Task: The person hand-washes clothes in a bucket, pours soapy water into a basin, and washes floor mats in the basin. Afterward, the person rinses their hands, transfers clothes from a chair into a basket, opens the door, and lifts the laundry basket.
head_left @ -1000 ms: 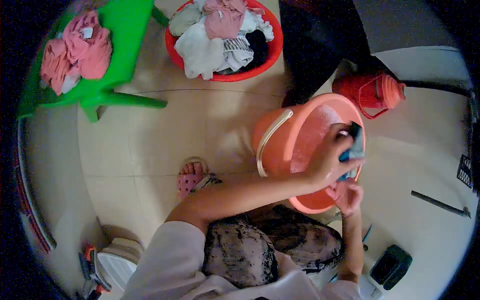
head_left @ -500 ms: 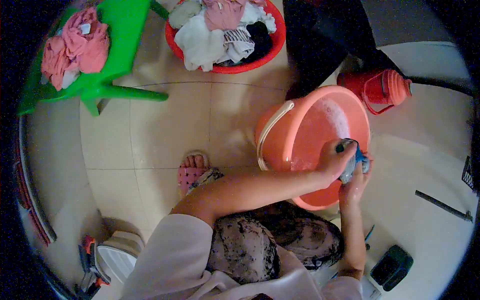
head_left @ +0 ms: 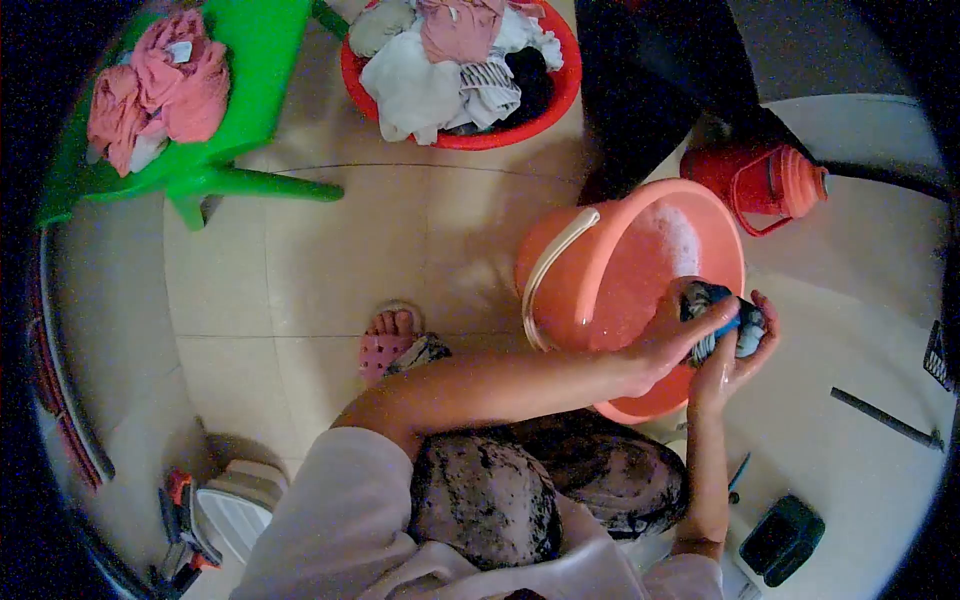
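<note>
A small bunched piece of wet cloth, patterned in dark, grey and blue, is squeezed between my two hands over the right side of the bucket's rim. My left hand presses it from the left, thumb across the top. From the right, my right hand cups the cloth with curled fingers. Beneath them stands the orange bucket, with water and white suds inside and its pale handle hanging on the left. The bunching hides the kind of garment.
A red basin full of clothes sits at the far side. Pink clothing lies on a green plastic stool. A red thermos-like jug stands beyond the bucket; a white tub is at lower left.
My hands have shifted slightly right and turned the cloth, so more of its dark and blue parts show. The fingers of my right hand have spread further round it.
</note>
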Available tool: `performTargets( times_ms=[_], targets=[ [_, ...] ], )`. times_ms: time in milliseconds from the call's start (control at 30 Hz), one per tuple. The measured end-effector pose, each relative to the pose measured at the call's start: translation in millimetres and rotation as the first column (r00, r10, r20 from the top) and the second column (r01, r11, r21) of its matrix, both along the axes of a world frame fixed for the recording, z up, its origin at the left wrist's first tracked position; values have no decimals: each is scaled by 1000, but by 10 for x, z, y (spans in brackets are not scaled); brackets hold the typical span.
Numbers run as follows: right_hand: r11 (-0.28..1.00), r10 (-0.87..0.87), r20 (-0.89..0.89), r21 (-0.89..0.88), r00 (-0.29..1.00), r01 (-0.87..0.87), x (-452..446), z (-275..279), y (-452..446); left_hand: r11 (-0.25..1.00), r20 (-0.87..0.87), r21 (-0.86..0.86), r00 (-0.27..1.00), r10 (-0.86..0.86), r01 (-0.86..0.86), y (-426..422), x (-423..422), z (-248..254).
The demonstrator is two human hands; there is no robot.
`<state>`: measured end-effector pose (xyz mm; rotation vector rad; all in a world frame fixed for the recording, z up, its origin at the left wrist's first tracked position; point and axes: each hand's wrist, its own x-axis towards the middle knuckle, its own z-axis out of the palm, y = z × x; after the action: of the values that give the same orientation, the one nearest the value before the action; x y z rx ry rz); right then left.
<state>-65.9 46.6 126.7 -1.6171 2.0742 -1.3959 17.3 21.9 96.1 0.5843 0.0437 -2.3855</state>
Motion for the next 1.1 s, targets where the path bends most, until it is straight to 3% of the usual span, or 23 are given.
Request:
performTargets(
  times_ms=[67, 133, 200, 233, 267, 300, 333, 367, 467, 567, 600, 633, 667, 700, 767, 800, 833, 867, 967, 1000, 1033, 1067, 1100],
  targets=[
    [1000, 11, -14, 25, 1000, -11, 9, 20, 34, 977, 63, -212, 997, 40, -26, -5, -193, -166],
    [981, 193, 173, 2, 966, -196, 38, 32, 50, 986, 25, -155, 997, 72, -67, -124, -134, -172],
    [971, 225, 176, 44, 958, -236, -178, -92, 151, 751, 389, -657, 829, 402, -56, -208, 14, -155],
    [955, 168, 439, 149, 883, -256, -434, -211, 258, 540, 313, -837, 735, 601, -85, -273, 69, -138],
    [922, 72, 663, 241, 745, -303, -564, -274, 319, 541, 316, -837, 732, 603, -85, -319, 108, -128],
    [924, -226, 896, 322, 383, -208, -360, -99, 290, 178, 179, -981, 674, 717, 71, -349, 140, -120],
    [922, -225, 896, 323, 382, -214, -251, 29, 226, -204, 2, -948, 644, 765, 246, -362, 159, -130],
    [923, -183, 944, 262, 275, -283, -166, 125, 154, -334, -112, -924, 705, 701, 186, -298, 95, -178],
    [836, -8, 998, 45, 70, -548, -288, -17, 117, -110, 11, -988, 750, 662, 111, -174, 7, -129],
    [933, -201, 896, 298, 397, -200, -1042, -307, 541, 245, 161, -969, 825, 541, 28, -49, -91, -102],
    [934, -356, 882, 346, 308, 89, -286, 47, 260, 360, 197, -933, 855, 479, 13, -7, -138, -81],
    [950, -310, 789, 281, 530, 137, -238, 68, 136, 687, 280, -723, 875, 394, -78, -58, -174, 11],
    [962, -271, 638, 211, 721, 175, -232, 71, 88, 684, 276, -727, 887, 370, -60, -90, -231, -4],
    [957, -288, 636, 207, 715, 202, -251, 67, 46, 810, 293, -571, 889, 351, -132, -156, -302, -14],
    [1000, 24, 110, -21, 994, -22, -291, 94, 18, 900, 303, -394, 897, 320, -187, -251, -403, 24],
    [1000, 15, 109, -23, 994, -13, -266, 152, 18, 951, 241, -263, 943, 230, -165, -305, -392, 69],
    [996, 81, -227, -13, 970, -86, -215, 242, -16, 983, 167, -130, 974, 153, -132, -366, -393, 70],
    [988, 143, -531, 22, 835, -154, -154, 312, -55, 982, 173, -131, 972, 156, -134, -421, -386, 26],
    [959, 261, -657, 92, 707, -268, -40, 380, -71, 791, 144, -433, 900, -412, 432, -586, -483, -349],
    [936, 321, -738, 150, 594, -319, -30, 374, -70, 795, 153, -429, 902, -405, 430, -669, -640, -548],
    [935, 310, -797, 156, 519, -319, -21, 325, -50, 418, 311, -757, 840, -444, 502, -738, -805, -746],
    [932, 314, -791, 151, 525, -329, 24, 322, -39, -74, 475, -869, 784, -399, 489, -776, -863, -840],
    [891, 388, -795, 193, 467, -411, 85, 325, -21, 262, 386, -758, 734, -559, 597, -702, -842, -874]
  ],
)
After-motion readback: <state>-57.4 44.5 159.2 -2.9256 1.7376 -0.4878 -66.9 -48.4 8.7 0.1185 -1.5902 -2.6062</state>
